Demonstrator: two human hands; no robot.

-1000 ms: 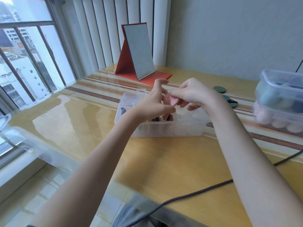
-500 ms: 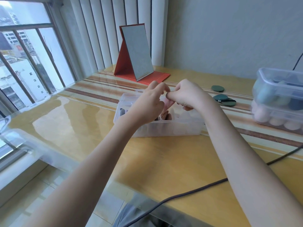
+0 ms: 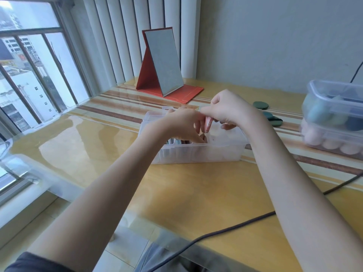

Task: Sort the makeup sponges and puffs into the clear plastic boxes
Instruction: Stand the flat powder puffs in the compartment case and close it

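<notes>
A clear plastic box (image 3: 198, 154) with dividers stands on the table in front of me, several puffs standing on edge in its left slots. My right hand (image 3: 229, 108) pinches a flat pink puff (image 3: 207, 124) by its top edge and holds it upright above the box's middle. My left hand (image 3: 182, 124) reaches into the box beside that puff, fingers curled down against it. Three dark green puffs (image 3: 260, 105) lie on the table behind the box.
Two stacked clear boxes (image 3: 334, 122) with teal, dark and pink sponges stand at the right edge. A red folding mirror (image 3: 165, 63) stands at the back. A dark cable (image 3: 245, 222) crosses the table's near right part. The glass table edge runs along the left by the window.
The pink puff has turned from lying between both hands to hanging upright, and both hands have lowered it toward the box. My left hand's fingers have dipped into the box.
</notes>
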